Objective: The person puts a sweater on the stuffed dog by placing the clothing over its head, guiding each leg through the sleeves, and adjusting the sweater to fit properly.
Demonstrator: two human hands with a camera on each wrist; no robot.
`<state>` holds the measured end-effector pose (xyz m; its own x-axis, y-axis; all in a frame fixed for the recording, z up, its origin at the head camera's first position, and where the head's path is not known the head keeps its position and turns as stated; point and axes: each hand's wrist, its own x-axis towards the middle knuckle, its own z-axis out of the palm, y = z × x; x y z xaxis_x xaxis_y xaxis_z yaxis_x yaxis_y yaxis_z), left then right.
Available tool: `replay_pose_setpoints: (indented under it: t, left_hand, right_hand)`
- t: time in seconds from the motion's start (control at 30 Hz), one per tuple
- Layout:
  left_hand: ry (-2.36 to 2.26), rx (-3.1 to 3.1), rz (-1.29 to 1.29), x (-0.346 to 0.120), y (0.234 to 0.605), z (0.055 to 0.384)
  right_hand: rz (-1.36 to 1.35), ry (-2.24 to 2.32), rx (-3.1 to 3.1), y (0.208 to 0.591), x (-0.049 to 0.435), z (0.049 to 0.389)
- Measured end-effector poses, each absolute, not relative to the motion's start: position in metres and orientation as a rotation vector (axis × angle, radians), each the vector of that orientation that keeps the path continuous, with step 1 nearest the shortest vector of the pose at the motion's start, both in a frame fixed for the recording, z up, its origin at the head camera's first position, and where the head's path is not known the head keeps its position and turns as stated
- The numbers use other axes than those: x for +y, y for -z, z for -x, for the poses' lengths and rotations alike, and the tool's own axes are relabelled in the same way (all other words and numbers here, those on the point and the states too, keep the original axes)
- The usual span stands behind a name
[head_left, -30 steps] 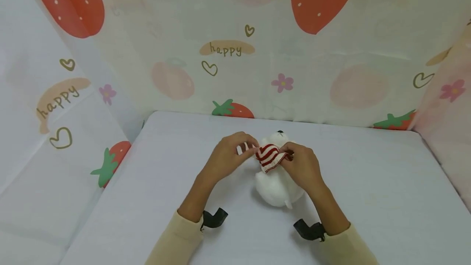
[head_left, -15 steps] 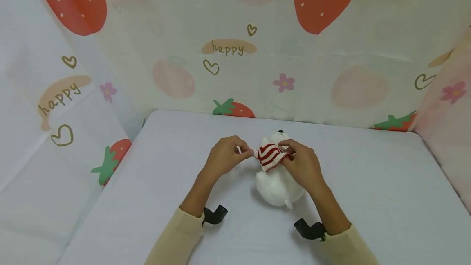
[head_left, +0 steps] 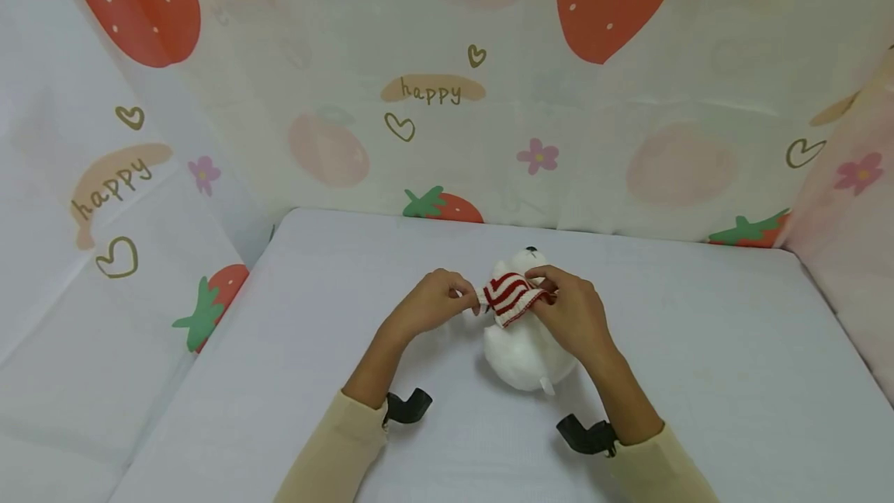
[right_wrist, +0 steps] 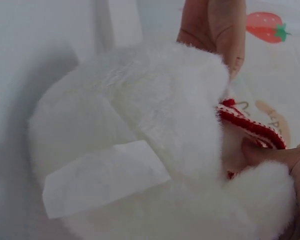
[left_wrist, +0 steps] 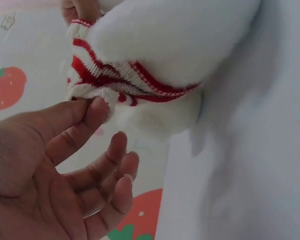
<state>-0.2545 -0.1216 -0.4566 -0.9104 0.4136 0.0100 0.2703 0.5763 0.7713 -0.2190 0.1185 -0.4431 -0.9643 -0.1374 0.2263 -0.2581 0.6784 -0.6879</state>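
A white plush bear lies on the table, its black nose pointing to the far side. Round its upper body is a red-and-white striped knitted garment. My left hand pinches the garment's white ribbed edge between thumb and index finger; in the left wrist view the other fingers of the left hand are spread loosely. On the other side, my right hand grips the garment's right edge. The right wrist view shows the right thumb tucked inside the knit, while the other right fingers are mostly hidden.
A white cloth label sticks out from the plush's lower back. The white table is bordered by strawberry-print sheets at the back and sides. A black camera mount sits on each wrist.
My left hand has drawn slightly down and left, pulling the garment's white edge outward. The right hand's index finger has lifted a little, and the plush has stayed in place.
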Motion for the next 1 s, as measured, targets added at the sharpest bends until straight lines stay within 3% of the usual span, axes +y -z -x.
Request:
replay_pose_setpoints:
  t: [0.57, 0.83, 1.0]
  left_hand:
    - [-1.395, 2.646, -0.573, -0.119, 0.460, 0.257]
    - [-1.426, 2.618, -0.596, -0.121, 0.464, 0.261]
    - [-1.463, 2.587, -0.616, -0.122, 0.467, 0.262]
  right_hand:
    - [-0.395, -1.121, -2.631, 0.440, 0.116, 0.218]
    - [-0.731, -1.267, -2.799, 0.424, 0.141, 0.217]
    - [-0.636, -1.401, -2.738, 0.425, 0.137, 0.219]
